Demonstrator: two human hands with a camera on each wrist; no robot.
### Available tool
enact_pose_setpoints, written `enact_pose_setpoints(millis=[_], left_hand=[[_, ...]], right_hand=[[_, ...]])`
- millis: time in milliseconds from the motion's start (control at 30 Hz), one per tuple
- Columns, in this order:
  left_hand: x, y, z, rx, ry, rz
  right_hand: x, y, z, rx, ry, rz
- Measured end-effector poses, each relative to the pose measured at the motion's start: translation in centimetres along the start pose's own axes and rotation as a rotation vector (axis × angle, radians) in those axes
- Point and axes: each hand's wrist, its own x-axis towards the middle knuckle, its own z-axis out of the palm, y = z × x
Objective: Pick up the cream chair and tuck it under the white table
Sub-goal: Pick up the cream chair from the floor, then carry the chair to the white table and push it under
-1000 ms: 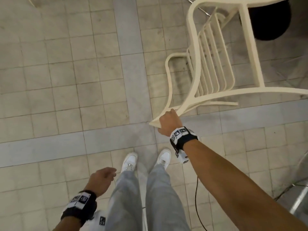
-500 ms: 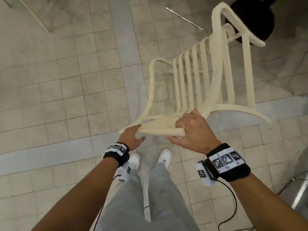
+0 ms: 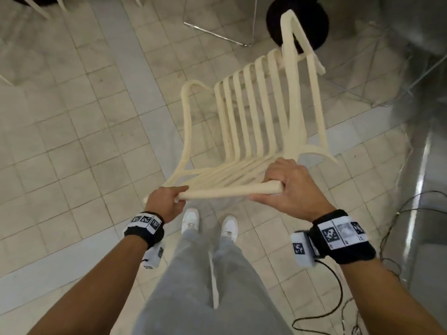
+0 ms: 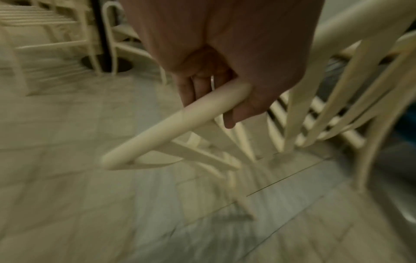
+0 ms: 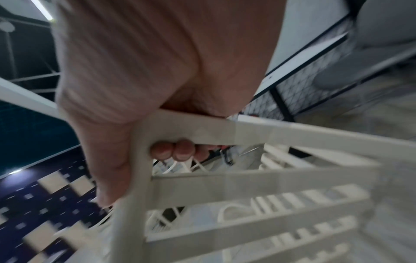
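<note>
both hands hold the cream chair [image 3: 244, 131] by its top rail, which runs crosswise in front of the person's legs in the head view. the left hand [image 3: 164, 201] grips the left end of the rail, its fingers [image 4: 191, 92] curled round the bar from behind and the thumb lying along the near side; in the left wrist view the rail's rounded end juts out past the hand. the right hand [image 3: 290, 187] grips the right end at the corner where the rail meets the side frame, its fingers [image 5: 178, 151] wrapped over the top and tucked under the bar, pressed together side by side, with the thumb running along the near edge of the rail. the chair hangs tilted away from the person, its slatted back and seat sloping forward and down over the tiled floor [image 3: 72, 141], and its legs pointing away toward a round black base [image 3: 312, 18] on the floor. whether any leg touches the floor cannot be told. white shoes [image 3: 191, 220] and grey trousers [image 3: 200, 274] show below the rail. black wrist bands [image 3: 338, 235] with square markers sit on both wrists, and a black cable [image 3: 336, 298] trails from the right one. more cream chairs [image 4: 51, 26] stand at the upper left of the blurred left wrist view.
</note>
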Motion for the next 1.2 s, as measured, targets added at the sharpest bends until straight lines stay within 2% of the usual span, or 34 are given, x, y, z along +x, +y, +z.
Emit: enact_pose_setpoints(millis=[100,200,333,466,600,766,1000,1199], left_hand=[[-1.1,3.4,-3.1,0.108,0.124,0.135],[-0.6,6.8,-5.7,0.135,0.211,0.262],[1.1,11.5,-7.8,0.184,0.173,0.436],[2.0,16.2,-8.2,0.256,0.123,0.518],[1.4,19.4,-6.6,0.413,0.067,0.544],[0.4,21.0,-4.2,0.442,0.049,0.549],[-0.7,23.7,-1.3,0.376,0.017,0.544],[-0.1,24.7,-1.8,0.244,0.012,0.531]], right_hand=[[-3.8,1.2,-4.1,0.059,0.116,0.095],[-7.7,3.0,-6.1,0.0,0.259,0.18],[-12.5,6.7,-5.5,-0.113,0.354,0.335],[-16.2,8.9,-3.8,-0.077,0.435,0.412],[-19.3,11.5,-2.5,-0.036,0.442,0.511],[-21.2,14.3,-2.1,0.01,0.424,0.575],[-22.8,17.6,-3.4,0.046,0.379,0.692],[-20.7,17.7,-4.1,0.009,0.421,0.758]])
